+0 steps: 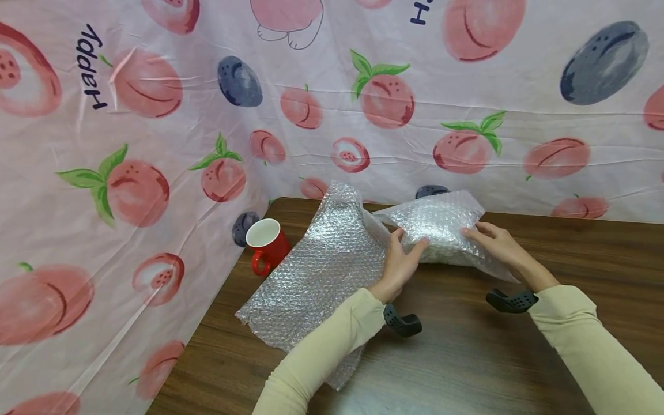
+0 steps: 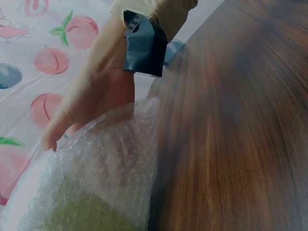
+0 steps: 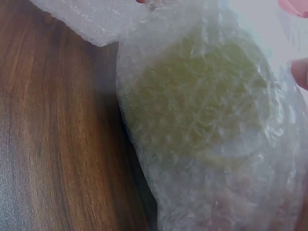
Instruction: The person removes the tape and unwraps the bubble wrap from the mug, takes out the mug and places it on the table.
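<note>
A bubble-wrapped bundle (image 1: 441, 222) lies near the back edge of the wooden table, between both hands. Through its clear layers in the right wrist view shows a yellow-green object (image 3: 202, 96), its kind blurred by the bubbles. My left hand (image 1: 398, 264) grips the bundle's left end, thumb on the outside and fingers behind the film in the left wrist view. At the right end my right hand (image 1: 500, 248) holds the wrap, thumb on top and fingers dimly visible through the plastic. A loose flap of film hangs out below the right hand.
A large sheet of bubble wrap (image 1: 321, 276) spreads across the table left of the bundle, under the left forearm. Beside it stands a red mug (image 1: 275, 246) with a white inside. A peach-printed cloth (image 1: 311, 132) hangs along the table's back and left edges.
</note>
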Demonstrator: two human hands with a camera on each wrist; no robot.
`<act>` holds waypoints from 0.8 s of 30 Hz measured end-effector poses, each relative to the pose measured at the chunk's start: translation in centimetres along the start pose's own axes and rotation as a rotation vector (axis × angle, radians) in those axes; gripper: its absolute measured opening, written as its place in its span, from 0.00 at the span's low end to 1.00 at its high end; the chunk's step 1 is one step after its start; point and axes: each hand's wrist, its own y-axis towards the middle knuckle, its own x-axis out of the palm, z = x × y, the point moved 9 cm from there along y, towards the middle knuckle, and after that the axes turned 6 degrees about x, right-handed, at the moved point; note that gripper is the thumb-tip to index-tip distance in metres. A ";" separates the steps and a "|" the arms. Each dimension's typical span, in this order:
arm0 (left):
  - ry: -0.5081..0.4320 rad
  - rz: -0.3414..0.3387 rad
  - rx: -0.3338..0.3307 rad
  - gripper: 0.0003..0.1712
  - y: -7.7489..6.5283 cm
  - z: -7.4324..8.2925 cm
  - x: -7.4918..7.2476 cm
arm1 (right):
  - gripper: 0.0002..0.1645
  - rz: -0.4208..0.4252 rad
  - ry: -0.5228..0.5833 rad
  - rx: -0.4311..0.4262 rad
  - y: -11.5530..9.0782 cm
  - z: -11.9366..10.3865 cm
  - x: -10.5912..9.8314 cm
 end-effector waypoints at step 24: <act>-0.033 0.038 0.019 0.31 0.8 -0.4 0.5 | 0.31 0.089 0.077 -0.052 -0.1 0.0 -0.2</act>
